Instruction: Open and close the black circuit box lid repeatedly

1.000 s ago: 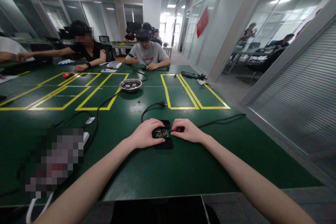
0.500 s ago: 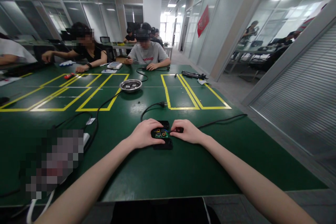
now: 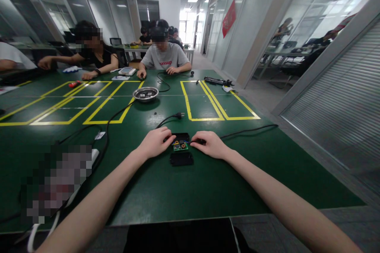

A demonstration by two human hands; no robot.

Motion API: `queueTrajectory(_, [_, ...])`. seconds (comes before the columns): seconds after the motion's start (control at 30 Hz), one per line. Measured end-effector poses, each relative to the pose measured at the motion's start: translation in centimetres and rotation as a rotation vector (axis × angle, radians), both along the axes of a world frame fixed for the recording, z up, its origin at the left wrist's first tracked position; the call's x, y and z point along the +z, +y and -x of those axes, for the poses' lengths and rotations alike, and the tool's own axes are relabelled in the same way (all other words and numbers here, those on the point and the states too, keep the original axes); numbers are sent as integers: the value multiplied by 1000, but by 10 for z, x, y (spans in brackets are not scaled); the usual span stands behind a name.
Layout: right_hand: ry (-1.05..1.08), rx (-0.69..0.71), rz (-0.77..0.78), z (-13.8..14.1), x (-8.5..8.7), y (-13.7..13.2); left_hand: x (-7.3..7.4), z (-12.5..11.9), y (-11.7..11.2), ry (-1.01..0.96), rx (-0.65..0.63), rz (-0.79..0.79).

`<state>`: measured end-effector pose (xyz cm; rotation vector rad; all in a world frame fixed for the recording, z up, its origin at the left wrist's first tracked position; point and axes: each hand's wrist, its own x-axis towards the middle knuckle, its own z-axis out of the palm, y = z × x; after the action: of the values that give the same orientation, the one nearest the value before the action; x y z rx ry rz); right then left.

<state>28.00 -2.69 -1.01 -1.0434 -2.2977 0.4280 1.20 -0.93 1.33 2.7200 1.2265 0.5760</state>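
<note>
Flanking open adapter (image 3: 181, 145) — both hands (image 3: 154, 142) touching.

Open table (image 3: 192, 193) nearside, black cover (image 3: 181, 159) midway, cable (image 3: 179, 115) and bowl (image 3: 145, 94) beyond.

Across the table from you, the person's grey T-shirt (image 3: 165, 58) carries red lettering on the chest. It looks like "nassup", though the first letters are blurred. The red sign (image 3: 228, 21) on the glass wall to your right bears marks too small to read. The green board (image 3: 181, 146) right in front of you has print too fine to make out.
</note>
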Motion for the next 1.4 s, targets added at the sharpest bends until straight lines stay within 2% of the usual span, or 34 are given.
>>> queueTrajectory(0.13, [-18,-23,-10,1,8,-8,11,1,-5,78,-41,-37])
queueTrajectory(0.3, [-50,59,-108,4,19,-25,23,0,-18,196,-119,-65])
queueTrajectory(0.43, [-120,100,-65,5,22,-29,21,-5,-22,255,-89,-49])
queueTrajectory(0.6, [-172,78,-5,6,22,-26,16,-10,-22,297,-15,39])
queueTrajectory(0.8, [-192,56,16,6,23,-25,16,-9,-21,229,-5,106])
queueTrajectory(1.03, [-199,62,16,7,21,-24,18,-8,-19,244,49,113])
queueTrajectory(1.4, [-204,63,59,6,22,-23,15,-10,-19,227,45,105])
